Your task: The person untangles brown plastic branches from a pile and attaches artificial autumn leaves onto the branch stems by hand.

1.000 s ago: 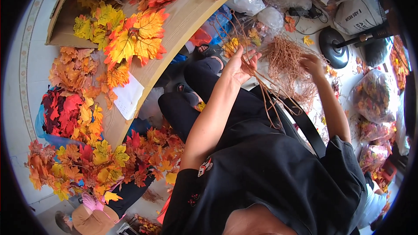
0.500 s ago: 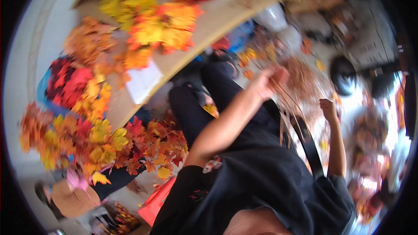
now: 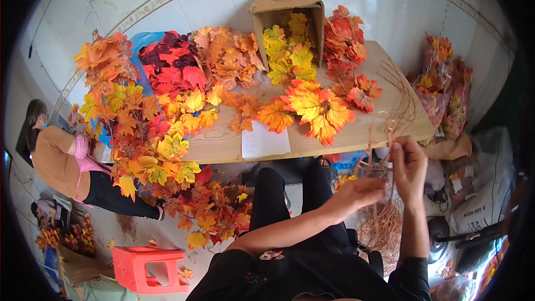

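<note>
Thin brown artificial vine stems (image 3: 392, 128) rise in loops from my hands at the table's front right edge. My right hand (image 3: 409, 163) is closed, pinching them between thumb and fingertips. Just left of it and a little lower, my left hand (image 3: 361, 194) has its fingers bent together around the stems' lower part; its fingertips are partly hidden. More brown stems (image 3: 409, 92) lie loose on the right end of the wooden table (image 3: 217, 150). A thick bundle of brown stems (image 3: 382, 228) hangs or lies below my hands, beside my lap.
Orange-yellow maple leaves (image 3: 317, 108), red leaves (image 3: 343, 42) and a cardboard box (image 3: 287, 3) holding yellow leaves occupy the table. A white paper sheet (image 3: 264, 140) lies at its front edge. A red stool (image 3: 147, 267) stands lower left; another person (image 3: 61, 156) is at far left.
My view has swung from the side to face the table. My hands, apart before, have come together at its right edge with the brown stems between them.
</note>
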Demonstrator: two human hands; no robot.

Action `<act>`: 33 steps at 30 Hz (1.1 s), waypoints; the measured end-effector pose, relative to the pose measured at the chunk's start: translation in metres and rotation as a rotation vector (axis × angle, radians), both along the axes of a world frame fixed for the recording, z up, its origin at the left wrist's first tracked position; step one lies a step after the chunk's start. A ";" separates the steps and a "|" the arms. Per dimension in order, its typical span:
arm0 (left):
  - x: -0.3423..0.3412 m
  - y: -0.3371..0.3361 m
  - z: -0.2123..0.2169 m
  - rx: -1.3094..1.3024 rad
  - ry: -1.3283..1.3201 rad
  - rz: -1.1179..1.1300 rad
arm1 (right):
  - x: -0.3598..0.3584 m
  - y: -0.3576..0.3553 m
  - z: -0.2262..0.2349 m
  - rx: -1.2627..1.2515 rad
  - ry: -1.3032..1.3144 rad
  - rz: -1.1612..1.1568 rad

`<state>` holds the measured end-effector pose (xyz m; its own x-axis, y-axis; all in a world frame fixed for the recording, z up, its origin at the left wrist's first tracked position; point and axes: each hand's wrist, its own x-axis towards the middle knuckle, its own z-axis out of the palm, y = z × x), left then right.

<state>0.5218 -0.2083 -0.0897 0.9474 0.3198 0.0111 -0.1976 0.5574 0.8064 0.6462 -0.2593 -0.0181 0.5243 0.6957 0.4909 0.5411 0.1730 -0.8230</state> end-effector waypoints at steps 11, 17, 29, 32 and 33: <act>-0.156 0.103 0.012 -0.084 -0.475 0.255 | -0.115 0.124 0.012 0.075 -0.091 0.390; -0.199 0.190 0.041 0.059 -0.355 -0.067 | -0.122 0.205 0.019 0.074 -0.105 0.838; -0.160 0.261 0.145 0.115 0.490 0.662 | -0.109 0.316 0.076 -0.217 0.041 1.064; -0.159 0.265 0.170 -0.006 0.612 0.809 | -0.110 0.326 0.088 -0.330 0.183 1.104; -0.160 0.267 0.174 -0.023 0.646 0.872 | -0.110 0.329 0.095 -0.395 0.209 1.074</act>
